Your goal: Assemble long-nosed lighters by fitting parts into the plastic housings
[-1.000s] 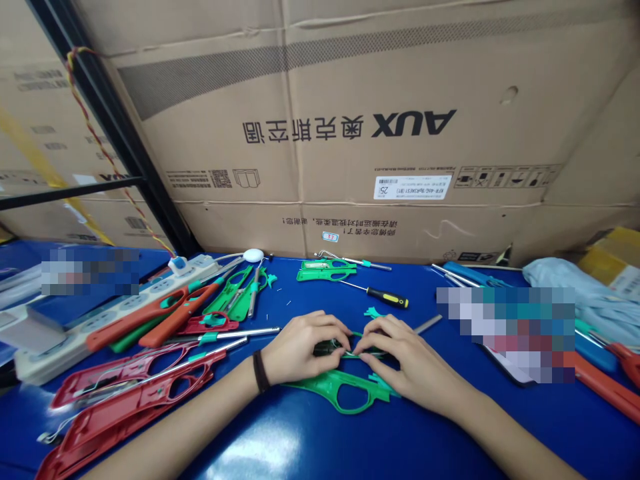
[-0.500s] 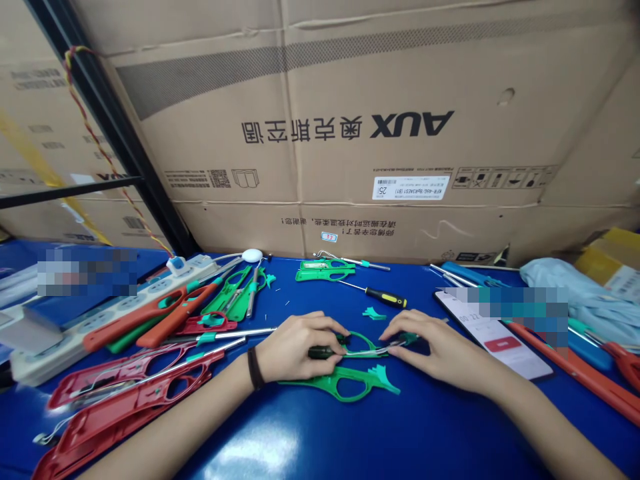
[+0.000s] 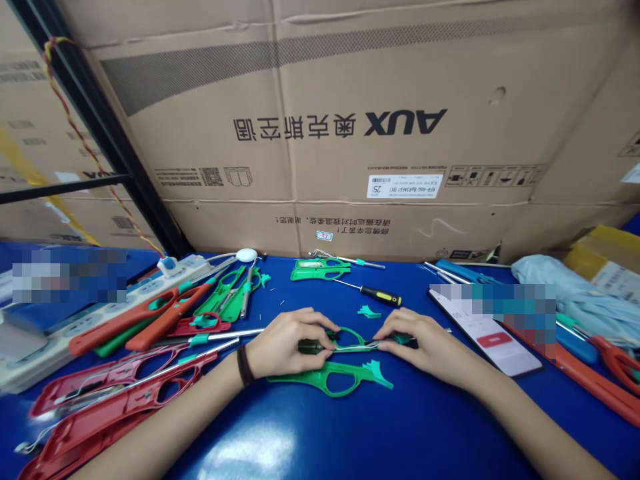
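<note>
My left hand (image 3: 287,340) grips the dark rear end of a green lighter shell (image 3: 353,340) lying on the blue table (image 3: 320,433). Its other end, where a metal tube sticks out, is pinched by my right hand (image 3: 420,343). Just in front of both hands lies a second green shell half (image 3: 330,379) with a teal trigger piece (image 3: 376,371) beside it. A black band sits on my left wrist.
Red lighter shells (image 3: 115,397) and orange lighters (image 3: 145,313) lie at left beside a white power strip (image 3: 100,307). A black-and-yellow screwdriver (image 3: 373,293), green shells (image 3: 320,268) and a phone (image 3: 493,340) lie beyond. Cardboard boxes (image 3: 350,120) wall the back.
My hands have drawn apart along the green shell, the right one sliding right toward the metal tube. The view has shifted slightly.
</note>
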A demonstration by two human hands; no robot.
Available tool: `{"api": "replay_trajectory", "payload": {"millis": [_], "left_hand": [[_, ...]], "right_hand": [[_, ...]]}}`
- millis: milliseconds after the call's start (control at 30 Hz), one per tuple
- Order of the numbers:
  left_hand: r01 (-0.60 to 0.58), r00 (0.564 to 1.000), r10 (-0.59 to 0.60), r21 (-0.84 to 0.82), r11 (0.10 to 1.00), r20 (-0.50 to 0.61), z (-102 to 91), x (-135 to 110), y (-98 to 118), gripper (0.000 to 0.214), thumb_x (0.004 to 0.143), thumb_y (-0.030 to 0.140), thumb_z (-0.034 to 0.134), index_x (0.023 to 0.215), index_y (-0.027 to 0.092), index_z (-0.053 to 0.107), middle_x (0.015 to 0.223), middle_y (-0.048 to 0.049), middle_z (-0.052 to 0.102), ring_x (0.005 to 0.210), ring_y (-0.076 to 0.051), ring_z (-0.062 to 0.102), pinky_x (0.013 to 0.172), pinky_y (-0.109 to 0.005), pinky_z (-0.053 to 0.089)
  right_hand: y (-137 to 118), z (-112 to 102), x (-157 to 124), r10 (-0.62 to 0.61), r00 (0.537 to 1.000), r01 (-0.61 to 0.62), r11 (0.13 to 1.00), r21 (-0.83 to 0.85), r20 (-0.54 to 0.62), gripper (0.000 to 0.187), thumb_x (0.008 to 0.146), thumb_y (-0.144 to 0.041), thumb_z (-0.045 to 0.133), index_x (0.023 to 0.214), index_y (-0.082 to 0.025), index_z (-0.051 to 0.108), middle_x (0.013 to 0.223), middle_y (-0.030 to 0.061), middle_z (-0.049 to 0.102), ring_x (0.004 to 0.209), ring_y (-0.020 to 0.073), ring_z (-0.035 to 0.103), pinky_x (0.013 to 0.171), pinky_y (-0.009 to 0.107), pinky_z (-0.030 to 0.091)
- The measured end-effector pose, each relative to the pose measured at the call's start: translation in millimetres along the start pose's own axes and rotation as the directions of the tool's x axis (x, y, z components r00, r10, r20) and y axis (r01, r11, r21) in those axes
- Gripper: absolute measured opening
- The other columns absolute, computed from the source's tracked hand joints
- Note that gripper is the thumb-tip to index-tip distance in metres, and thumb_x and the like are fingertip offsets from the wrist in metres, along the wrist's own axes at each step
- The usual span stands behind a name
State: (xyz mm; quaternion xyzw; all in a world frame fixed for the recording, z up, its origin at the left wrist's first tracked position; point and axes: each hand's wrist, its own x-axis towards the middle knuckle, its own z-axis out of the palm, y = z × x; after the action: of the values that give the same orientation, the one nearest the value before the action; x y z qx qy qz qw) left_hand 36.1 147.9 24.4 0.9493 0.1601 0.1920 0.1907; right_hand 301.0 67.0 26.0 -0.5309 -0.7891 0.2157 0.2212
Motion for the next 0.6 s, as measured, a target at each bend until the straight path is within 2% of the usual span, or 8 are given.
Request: {"api": "replay_trajectory", "payload": {"millis": [167, 300, 600], "left_hand": [[0.005, 1.000, -0.005, -0.005, 1.000, -0.004, 0.1, 0.7, -1.1, 0.010, 0.080, 0.021, 0.062, 0.085, 0.021, 0.070, 0.108, -0.0015, 0.068, 0.090, -0.015, 0.064, 0.089, -0.031, 0.046], [0.005, 1.000, -0.005, -0.012, 1.000, -0.008, 0.3, 0.8, -1.6, 0.011, 0.080, 0.022, 0.062, 0.086, 0.021, 0.071, 0.108, -0.0020, 0.068, 0.090, -0.016, 0.064, 0.088, -0.031, 0.046], [0.001, 1.000, -0.001, -0.037, 0.999, -0.017, -0.6, 1.3, -4.9, 0.012, 0.081, 0.024, 0.063, 0.090, 0.023, 0.072, 0.109, -0.0029, 0.069, 0.088, -0.016, 0.066, 0.083, -0.030, 0.047]], "right_hand": [[7.5, -5.9, -3.2, 0.023, 1.000, -0.022, 0.999, -0.032, 0.015, 0.018, 0.086, -0.038, 0.060, 0.098, -0.026, 0.063, 0.102, 0.0032, 0.059, 0.102, 0.0204, 0.054, 0.088, 0.033, 0.042], [6.8, -7.1, -4.2, 0.036, 0.999, -0.035, 0.999, -0.036, 0.019, 0.016, 0.090, -0.038, 0.053, 0.091, -0.024, 0.062, 0.097, 0.0030, 0.059, 0.095, 0.0194, 0.056, 0.083, 0.032, 0.043], [-3.8, -7.9, -4.9, 0.024, 0.999, -0.022, 0.997, -0.077, 0.029, 0.019, 0.092, -0.038, 0.049, 0.096, -0.027, 0.064, 0.098, 0.0027, 0.060, 0.085, 0.0184, 0.059, 0.078, 0.031, 0.045]]}}
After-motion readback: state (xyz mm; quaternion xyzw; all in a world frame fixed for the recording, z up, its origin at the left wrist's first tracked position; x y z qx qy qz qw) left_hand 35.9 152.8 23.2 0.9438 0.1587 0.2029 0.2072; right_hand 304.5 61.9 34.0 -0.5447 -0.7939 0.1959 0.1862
